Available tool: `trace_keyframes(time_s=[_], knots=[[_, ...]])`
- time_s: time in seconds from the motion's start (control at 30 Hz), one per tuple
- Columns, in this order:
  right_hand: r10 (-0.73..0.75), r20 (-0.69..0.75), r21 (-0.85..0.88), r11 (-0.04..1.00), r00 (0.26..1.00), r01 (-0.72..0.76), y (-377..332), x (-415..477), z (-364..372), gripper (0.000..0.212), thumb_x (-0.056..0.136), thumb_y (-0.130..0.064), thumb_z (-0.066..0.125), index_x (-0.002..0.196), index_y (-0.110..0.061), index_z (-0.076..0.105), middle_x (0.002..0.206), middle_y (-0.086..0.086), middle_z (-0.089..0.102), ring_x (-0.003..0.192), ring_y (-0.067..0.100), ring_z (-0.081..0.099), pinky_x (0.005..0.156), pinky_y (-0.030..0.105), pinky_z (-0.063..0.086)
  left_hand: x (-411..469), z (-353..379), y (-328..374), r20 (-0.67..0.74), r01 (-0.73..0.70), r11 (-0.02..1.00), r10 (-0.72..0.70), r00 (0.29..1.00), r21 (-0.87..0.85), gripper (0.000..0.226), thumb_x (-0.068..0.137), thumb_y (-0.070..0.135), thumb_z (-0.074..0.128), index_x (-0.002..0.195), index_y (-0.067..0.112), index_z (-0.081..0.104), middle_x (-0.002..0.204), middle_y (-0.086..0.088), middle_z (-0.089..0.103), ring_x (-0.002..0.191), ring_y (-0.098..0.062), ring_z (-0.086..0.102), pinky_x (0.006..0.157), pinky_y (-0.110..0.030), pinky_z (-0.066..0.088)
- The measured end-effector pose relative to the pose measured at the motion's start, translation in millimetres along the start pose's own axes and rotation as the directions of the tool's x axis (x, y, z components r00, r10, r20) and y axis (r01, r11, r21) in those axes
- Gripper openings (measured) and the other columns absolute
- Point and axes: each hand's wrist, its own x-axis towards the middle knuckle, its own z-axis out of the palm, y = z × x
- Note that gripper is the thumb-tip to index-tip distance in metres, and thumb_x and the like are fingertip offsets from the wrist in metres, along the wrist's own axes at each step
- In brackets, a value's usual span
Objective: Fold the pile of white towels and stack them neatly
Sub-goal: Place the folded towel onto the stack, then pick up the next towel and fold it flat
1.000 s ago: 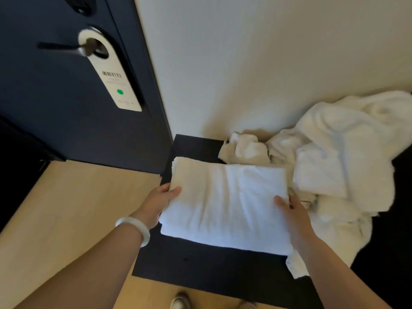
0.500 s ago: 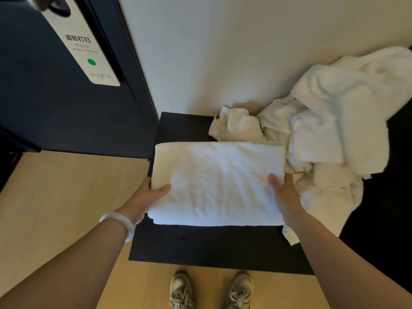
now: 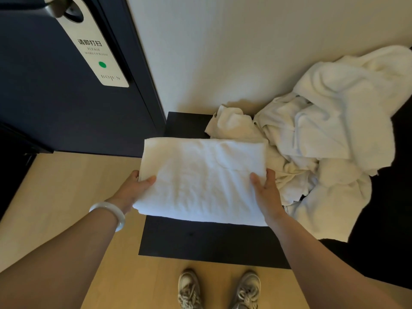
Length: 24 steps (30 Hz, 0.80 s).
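A folded white towel (image 3: 202,179) lies flat as a rectangle over the left part of a black bench top (image 3: 207,239). My left hand (image 3: 133,188) grips its left edge, thumb on top and fingers underneath. On the towel's right edge my right hand (image 3: 265,192) grips the same way, thumb on top. A loose pile of crumpled white towels (image 3: 330,139) is heaped to the right, against the wall, and touches the folded towel's right side.
A dark door (image 3: 55,97) with a hanging door sign (image 3: 98,52) stands at the left, and a white wall (image 3: 234,52) rises behind the bench. Light wood floor (image 3: 55,197) lies left and in front. My two shoes (image 3: 218,288) are by the bench's near edge.
The folded towel has been squared up and drawn slightly nearer and to the left on the bench. Both hands have kept their hold on its side edges. The camera tilted down.
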Motion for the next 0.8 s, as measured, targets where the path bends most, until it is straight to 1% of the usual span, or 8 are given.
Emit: trace_keyframes(time_s=[0.27,0.33,0.4,0.43,0.5,0.57,0.67,0.8], knots=[[-0.023,-0.111,-0.117,0.993,0.994,0.010,6.3,11.2,-16.0,0.042,0.100,-0.039,0.053,0.137,-0.020,0.045,0.122,0.004,0.062,0.110,0.029,0.060,0.094,0.046,0.050,3.2,4.4,0.2,-0.091,-0.081,0.995,0.087,0.992,0.062,0.031,0.097,0.028,0.061,0.119,0.007,0.053,0.112,-0.010,0.063,0.086,-0.022,0.060,0.075,-0.038,0.049],[-0.001,-0.109,-0.133,0.991,0.994,-0.013,10.8,11.3,-14.8,0.043,0.100,-0.036,0.055,0.138,-0.018,0.044,0.120,0.003,0.061,0.111,0.029,0.059,0.088,0.039,0.046,6.7,3.1,-2.9,-0.082,-0.013,0.996,0.021,0.996,0.090,0.038,0.095,0.031,0.064,0.121,0.007,0.052,0.119,-0.013,0.061,0.095,-0.029,0.060,0.082,-0.045,0.051],[0.007,-0.104,-0.153,0.988,0.995,-0.023,13.3,10.6,-14.8,0.045,0.099,-0.035,0.057,0.138,-0.018,0.044,0.120,0.002,0.060,0.112,0.028,0.058,0.087,0.036,0.044,9.2,5.4,-1.6,-0.148,0.058,0.959,-0.017,0.989,0.277,0.055,0.092,0.037,0.067,0.133,0.008,0.044,0.134,-0.018,0.049,0.113,-0.038,0.053,0.094,-0.052,0.048],[-0.002,-0.118,-0.177,0.984,0.993,-0.019,12.0,10.2,-15.0,0.048,0.097,-0.035,0.059,0.139,-0.017,0.043,0.123,0.004,0.058,0.113,0.028,0.058,0.089,0.038,0.046,7.8,9.7,1.4,-0.212,0.065,0.888,0.037,0.977,0.454,0.067,0.091,0.040,0.067,0.142,0.010,0.035,0.143,-0.019,0.039,0.124,-0.041,0.044,0.102,-0.053,0.042],[-0.105,-0.190,-0.331,0.943,0.976,0.036,6.5,7.4,-14.4,0.056,0.095,-0.031,0.064,0.142,-0.014,0.040,0.135,0.011,0.049,0.122,0.031,0.051,0.099,0.043,0.045,-3.9,27.1,11.0,-0.223,-0.051,0.635,0.343,0.913,0.771,0.083,0.093,0.045,0.060,0.155,0.014,0.014,0.158,-0.016,0.018,0.143,-0.038,0.022,0.113,-0.049,0.026],[-0.339,-0.201,-0.597,0.786,0.919,0.160,-0.2,1.0,-8.2,0.064,0.093,-0.025,0.065,0.147,-0.009,0.036,0.148,0.017,0.037,0.136,0.034,0.038,0.112,0.044,0.035,-17.2,53.8,17.7,0.017,-0.295,0.368,0.600,0.800,0.882,0.088,0.096,0.054,0.047,0.158,0.020,-0.005,0.165,-0.009,-0.004,0.152,-0.032,-0.001,0.119,-0.050,0.014],[-0.556,0.072,-0.821,0.438,0.828,0.366,1.1,-3.0,7.8,0.073,0.096,-0.030,0.055,0.156,-0.007,0.021,0.165,0.012,0.012,0.153,0.026,0.010,0.123,0.047,0.016,-16.8,94.7,11.7,0.311,-0.469,0.137,0.586,0.748,0.872,0.083,0.094,0.069,0.024,0.155,0.030,-0.017,0.162,-0.002,-0.027,0.149,-0.031,-0.021,0.119,-0.060,0.000],[-0.452,0.156,-0.831,0.421,0.878,0.364,26.8,19.8,-2.6,0.084,0.098,-0.053,0.032,0.157,-0.016,-0.015,0.166,0.004,-0.014,0.154,0.022,-0.009,0.125,0.047,0.004,-3.1,116.7,-4.7,0.372,-0.460,0.107,0.443,0.816,0.881,0.080,0.079,0.072,-0.016,0.146,0.034,-0.035,0.152,0.001,-0.045,0.143,-0.031,-0.035,0.114,-0.069,-0.007]])
